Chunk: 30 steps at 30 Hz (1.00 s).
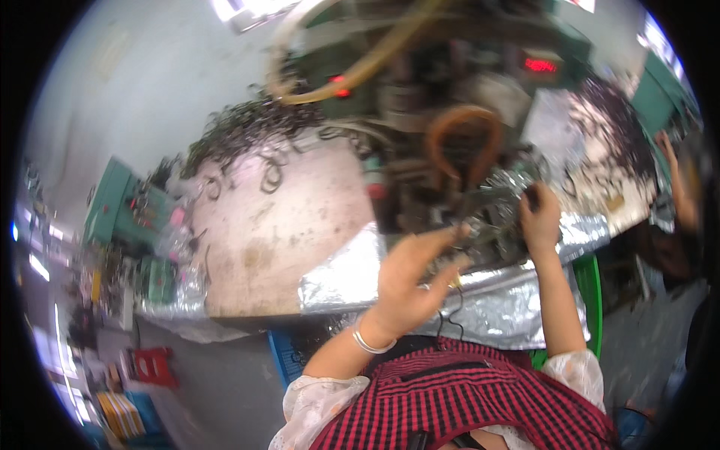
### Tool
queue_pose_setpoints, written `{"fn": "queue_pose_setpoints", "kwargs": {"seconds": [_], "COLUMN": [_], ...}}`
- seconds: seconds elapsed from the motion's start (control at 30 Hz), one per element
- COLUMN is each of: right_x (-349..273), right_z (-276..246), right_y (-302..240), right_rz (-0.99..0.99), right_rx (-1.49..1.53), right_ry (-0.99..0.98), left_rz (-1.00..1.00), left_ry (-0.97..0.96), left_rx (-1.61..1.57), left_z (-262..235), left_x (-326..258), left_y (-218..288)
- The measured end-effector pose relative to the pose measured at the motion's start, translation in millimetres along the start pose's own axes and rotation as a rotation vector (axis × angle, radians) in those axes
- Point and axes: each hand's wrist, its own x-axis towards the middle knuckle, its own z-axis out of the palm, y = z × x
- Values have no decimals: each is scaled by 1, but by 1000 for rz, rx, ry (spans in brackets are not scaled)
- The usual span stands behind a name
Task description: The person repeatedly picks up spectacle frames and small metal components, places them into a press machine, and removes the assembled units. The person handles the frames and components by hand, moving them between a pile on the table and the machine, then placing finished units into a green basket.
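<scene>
We see a stained worktable (pixel 277 232) edged in crinkled foil (pixel 345 277), dark wire rings (pixel 247 127) heaped behind. Our left hand (pixel 412 281) pinches a thin wire piece (pixel 459 231); our right hand (pixel 540 217) closes on a dark knob (pixel 530 196) at the machine (pixel 450 97).

Red-and-black checked apron (pixel 465 397) over pale, lacy white sleeves (pixel 315 401). A silver bangle (pixel 369 343) on the wrist, crinkled silver foil (pixel 352 274) along the bench edge, an orange-brown hose loop (pixel 463 139) (rusty-looking), green machine bodies (pixel 120 210), glowing red digits on a display (pixel 540 65), and black wire rings (pixel 247 127).
</scene>
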Motion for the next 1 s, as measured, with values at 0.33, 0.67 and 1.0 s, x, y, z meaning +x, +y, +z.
{"fn": "queue_pose_setpoints", "kwargs": {"seconds": [0.33,0.67,1.0], "right_x": [2,-9,-36], "right_z": [-16,-31,-75], "right_y": [-16,-15,-69], "right_rz": [208,21,99], "right_rx": [240,90,496], "right_ry": [-84,28,-127], "left_rz": [-282,-706,-741], "left_ry": [280,210,478], "left_rx": [1181,1155,199], "left_z": [-214,-205,-131], "left_x": [65,23,-48], "left_y": [-296,-363,-143]}}
